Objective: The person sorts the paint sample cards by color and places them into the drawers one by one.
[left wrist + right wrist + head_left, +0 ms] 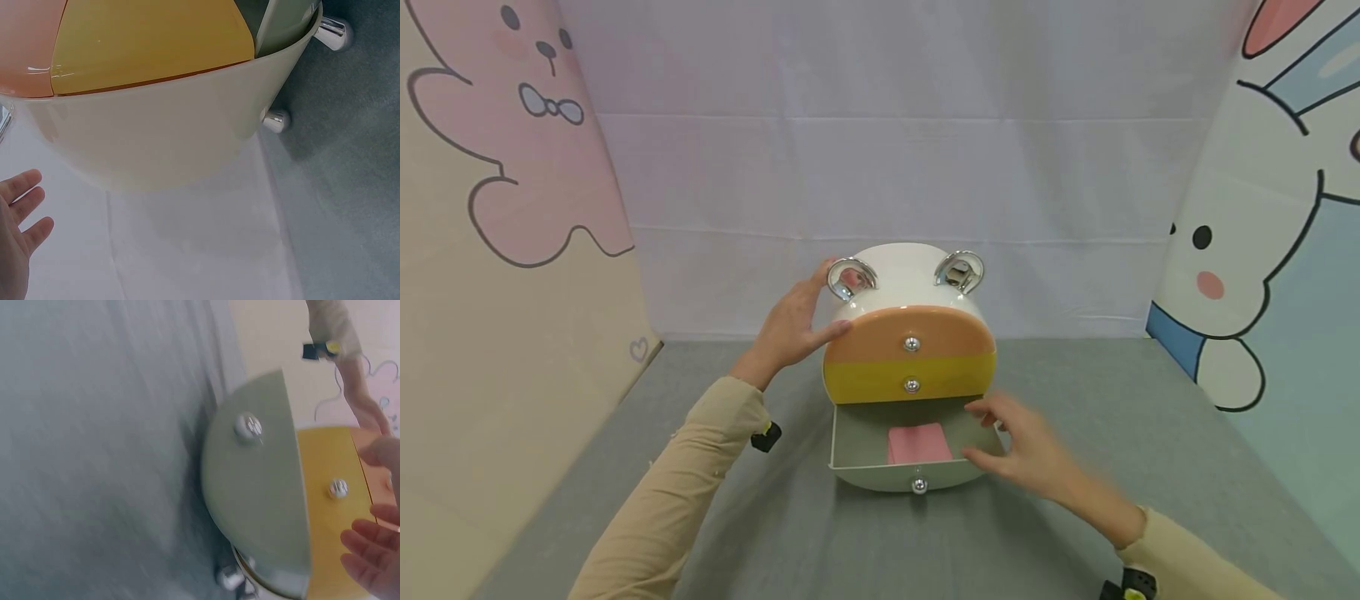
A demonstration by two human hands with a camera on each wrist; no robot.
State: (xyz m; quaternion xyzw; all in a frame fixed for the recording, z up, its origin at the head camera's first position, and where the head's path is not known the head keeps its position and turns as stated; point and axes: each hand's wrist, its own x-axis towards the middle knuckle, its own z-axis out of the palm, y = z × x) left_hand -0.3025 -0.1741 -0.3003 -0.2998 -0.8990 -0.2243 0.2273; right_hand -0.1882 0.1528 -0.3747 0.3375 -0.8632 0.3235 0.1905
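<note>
A small rounded drawer cabinet [898,275] with silver ear-like handles stands mid-table. Its upper orange drawer [880,333] and middle yellow drawer [865,383] are closed. The bottom green drawer [857,442] is pulled out, with a flat pink piece [919,443] inside, of cloth or paper; I cannot tell which. My left hand [796,323] is at the cabinet's upper left side, fingers extended and thumb near the front edge. Over the right side of the green drawer is my right hand [1018,442], thumb and fingers apart, holding nothing.
A grey cloth-covered table [737,500] lies under the cabinet. Behind it hangs a pale curtain [887,167]. Side panels with a pink cartoon animal [550,167] and a white rabbit [1240,250] border the left and right.
</note>
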